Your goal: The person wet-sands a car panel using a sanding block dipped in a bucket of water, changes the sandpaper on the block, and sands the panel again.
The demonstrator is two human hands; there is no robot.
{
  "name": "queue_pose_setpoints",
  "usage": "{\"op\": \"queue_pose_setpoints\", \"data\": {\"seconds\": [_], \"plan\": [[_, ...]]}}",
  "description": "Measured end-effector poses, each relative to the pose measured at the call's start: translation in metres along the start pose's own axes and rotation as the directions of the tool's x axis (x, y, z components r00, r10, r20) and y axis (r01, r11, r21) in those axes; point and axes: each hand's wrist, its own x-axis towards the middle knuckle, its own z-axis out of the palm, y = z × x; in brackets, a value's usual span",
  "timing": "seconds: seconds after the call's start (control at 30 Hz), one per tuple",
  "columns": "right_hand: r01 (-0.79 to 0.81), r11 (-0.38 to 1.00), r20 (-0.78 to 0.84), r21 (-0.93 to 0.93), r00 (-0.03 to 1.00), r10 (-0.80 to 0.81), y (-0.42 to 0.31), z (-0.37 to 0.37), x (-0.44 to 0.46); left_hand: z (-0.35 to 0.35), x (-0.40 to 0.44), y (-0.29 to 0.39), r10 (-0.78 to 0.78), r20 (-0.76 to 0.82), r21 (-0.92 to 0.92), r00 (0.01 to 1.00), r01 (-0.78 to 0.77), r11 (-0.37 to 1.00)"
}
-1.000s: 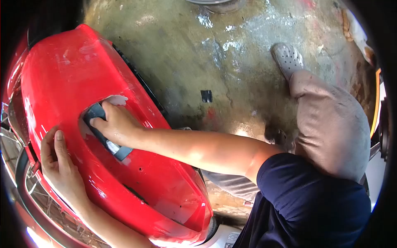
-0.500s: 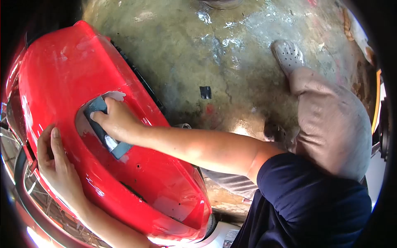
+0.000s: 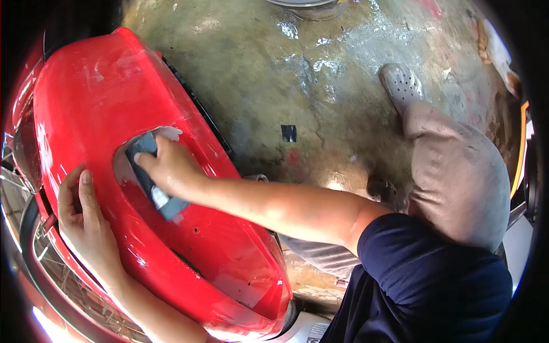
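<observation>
A dark grey-blue piece of sandpaper (image 3: 143, 171), seemingly around a flat block, lies against the recess of a glossy red car bumper (image 3: 86, 114). My right hand (image 3: 174, 166) grips it from above, thumb on its face and the other fingers mostly hidden. Around it shows a dull, pale patch (image 3: 121, 166) where the red coat is gone. My left hand (image 3: 88, 223) rests on the bumper's near-left side, holding nothing, its fingers apart and slightly bent.
Below the bumper's left edge are a black curved strip (image 3: 27, 240) and thin metal bars. Wet concrete floor (image 3: 240, 68) lies beyond, with a small black square (image 3: 289, 133) on it. A round basin (image 3: 311, 8) stands at the top; my grey clog (image 3: 400, 83) is at right.
The view has shifted a little, so the bumper sits slightly further right and more of the basin shows. My right hand keeps its grip on the sandpaper; my left stays on the bumper.
</observation>
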Motion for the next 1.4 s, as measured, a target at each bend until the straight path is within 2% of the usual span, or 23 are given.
{"op": "queue_pose_setpoints", "data": {"seconds": [0.03,0.1,0.13,0.17,0.23,0.27,0.37,0.43,0.47,0.57,0.6,0.7,0.73,0.77,0.83,0.9,0.97,1.0,1.03,1.1,1.17,1.3,1.4], "plan": [[0.07,0.993,-0.007,-0.097,0.997,-0.071,0.006,0.012,-0.002,0.003,0.001,0.0,0.02,0.003,-0.001,1.0,-0.02,1.0],[0.249,0.966,-0.003,-0.072,0.968,-0.25,0.017,0.027,-0.004,0.004,0.001,0.0,-0.015,0.004,-0.04,1.0,0.015,0.999],[0.221,0.965,0.042,-0.144,0.975,-0.217,0.013,0.015,0.0,0.003,0.0,0.0,-0.035,0.005,-0.057,0.999,0.036,0.998],[0.078,0.987,0.045,-0.139,0.996,-0.072,0.009,0.0,0.005,0.001,-0.001,0.002,-0.031,0.013,-0.012,0.999,0.031,0.999],[0.081,0.996,-0.046,0.032,0.996,-0.08,0.017,-0.003,0.012,0.001,-0.001,0.009,-0.026,-0.005,0.068,1.0,0.026,0.997],[0.142,0.989,-0.12,0.032,0.983,-0.137,0.021,0.007,0.008,0.002,0.0,0.009,-0.03,-0.009,0.046,1.0,0.03,0.998],[0.253,0.963,-0.037,-0.089,0.966,-0.257,0.028,0.023,0.001,0.003,-0.001,0.007,0.008,-0.016,0.02,1.0,-0.008,1.0],[-0.07,0.998,0.082,0.005,0.994,0.07,-0.009,-0.016,-0.003,0.002,-0.001,0.007,0.0,-0.004,0.029,1.0,0.0,1.0],[0.105,0.993,0.025,0.049,0.994,-0.107,0.016,-0.014,0.014,0.002,-0.001,0.009,-0.008,-0.013,0.031,1.0,0.009,0.999],[0.21,0.976,-0.116,-0.059,0.97,-0.216,0.019,0.024,-0.006,0.003,-0.002,0.015,-0.051,-0.018,0.044,0.999,0.052,0.998],[0.26,0.956,-0.085,-0.136,0.958,-0.273,0.023,0.027,-0.005,0.005,-0.002,0.014,-0.04,-0.021,0.036,0.999,0.041,0.999],[0.003,0.997,0.074,-0.071,0.997,0.002,-0.007,-0.017,0.004,0.0,-0.001,0.009,-0.004,-0.011,0.029,1.0,0.005,1.0],[0.077,0.995,-0.017,-0.055,0.997,-0.078,0.004,-0.006,0.005,0.0,-0.001,0.008,0.001,-0.007,0.027,1.0,-0.001,1.0],[0.028,0.994,-0.056,-0.106,0.998,-0.034,0.004,0.004,0.001,0.001,0.0,0.009,0.011,0.005,0.025,1.0,-0.011,1.0],[0.256,0.966,-0.052,-0.017,0.965,-0.257,0.013,0.014,-0.01,0.002,0.0,0.009,0.006,-0.005,0.026,1.0,-0.006,1.0],[0.194,0.979,0.073,-0.059,0.979,-0.19,0.015,0.0,0.0,0.002,-0.002,0.013,-0.031,-0.02,0.034,0.999,0.031,0.999],[0.096,0.993,0.002,-0.062,0.995,-0.096,0.002,-0.011,0.007,0.0,-0.002,0.014,-0.033,0.0,0.07,0.999,0.033,0.997],[0.124,0.991,-0.065,-0.058,0.99,-0.127,0.012,0.0,0.007,-0.001,-0.001,0.015,-0.034,0.003,0.085,0.999,0.034,0.996],[0.117,0.982,-0.069,-0.145,0.989,-0.128,0.008,0.002,-0.002,0.0,-0.001,0.014,-0.019,-0.007,0.075,1.0,0.02,0.997],[0.165,0.978,0.0,-0.126,0.986,-0.166,0.019,0.004,-0.002,0.003,0.0,0.009,0.018,-0.025,0.058,1.0,-0.017,0.998],[0.155,0.985,-0.022,0.08,0.988,-0.153,0.027,-0.005,0.015,0.003,-0.001,0.011,0.02,-0.029,0.08,0.999,-0.018,0.997],[0.029,0.991,-0.005,-0.132,1.0,-0.03,0.008,-0.001,-0.009,0.004,-0.001,0.011,0.009,-0.042,0.035,0.999,-0.007,0.999],[0.164,0.983,-0.053,0.078,0.986,-0.16,0.024,-0.002,0.011,-0.002,0.0,0.013,-0.035,0.025,0.075,0.999,0.033,0.997]]}}
